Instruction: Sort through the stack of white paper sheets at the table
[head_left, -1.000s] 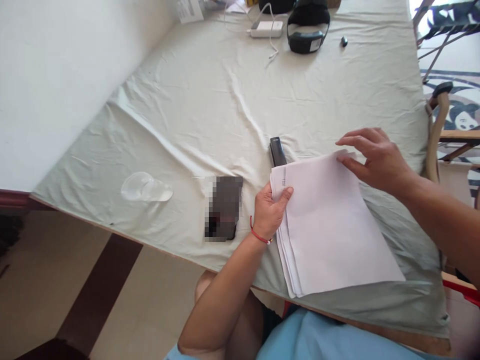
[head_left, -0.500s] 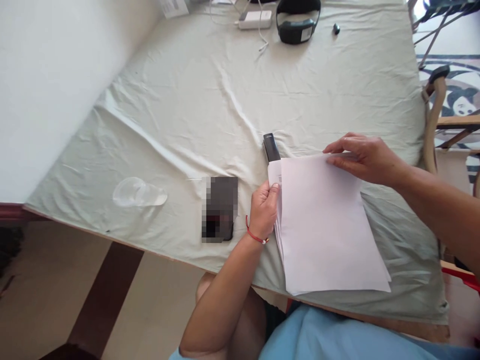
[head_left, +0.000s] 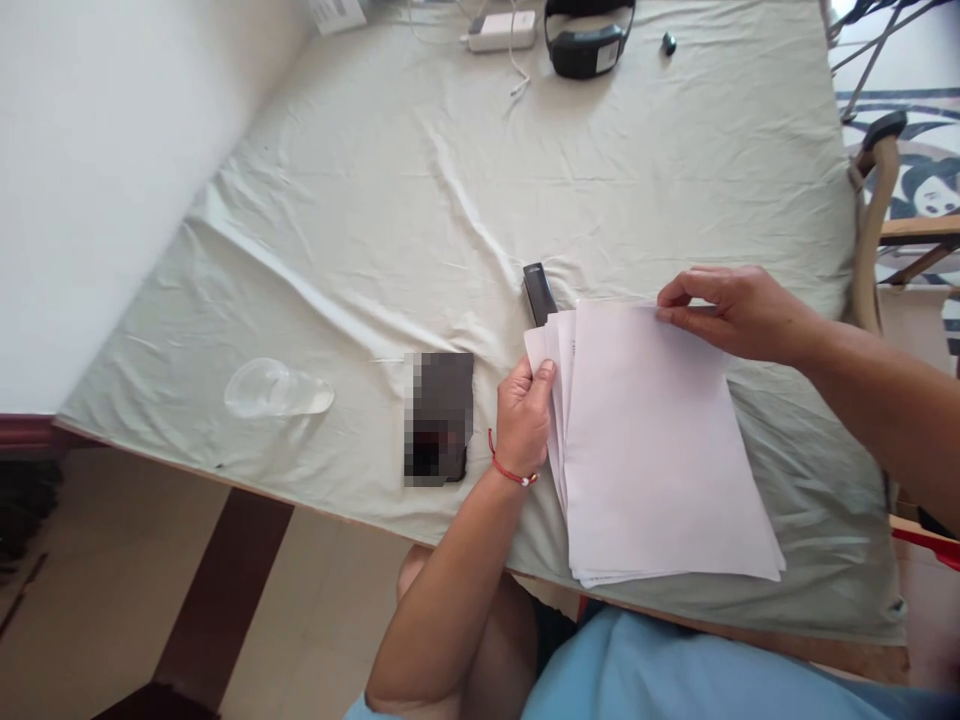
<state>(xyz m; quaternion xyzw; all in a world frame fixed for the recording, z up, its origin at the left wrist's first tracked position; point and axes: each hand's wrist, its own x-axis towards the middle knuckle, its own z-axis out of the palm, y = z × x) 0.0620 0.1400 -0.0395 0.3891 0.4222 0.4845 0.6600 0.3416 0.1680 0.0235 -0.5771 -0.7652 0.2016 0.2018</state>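
Observation:
A stack of white paper sheets (head_left: pixel 652 440) lies at the table's front edge, its layers fanned out at the left side. My left hand (head_left: pixel 526 415), with a red cord bracelet at the wrist, grips the left edge of the sheets, thumb on top. At the top edge, my right hand (head_left: pixel 724 312) pinches the upper sheets between thumb and fingers. A bit of print shows on a lower sheet; the top one looks blank. Just behind the stack, a black stapler-like object (head_left: pixel 538 292) sticks out, partly covered by the paper.
Left of my left hand lies a dark, pixelated phone-like object (head_left: pixel 442 415). Farther left is a clear plastic cup (head_left: pixel 277 388) on its side. At the back are a white power adapter (head_left: pixel 501 31) with cable, a black headset (head_left: pixel 589 50) and a small dark object (head_left: pixel 669 44).
The sheets have fanned out more at the upper left. The top sheet's upper left corner has shifted right and up, and my right hand has moved slightly right.

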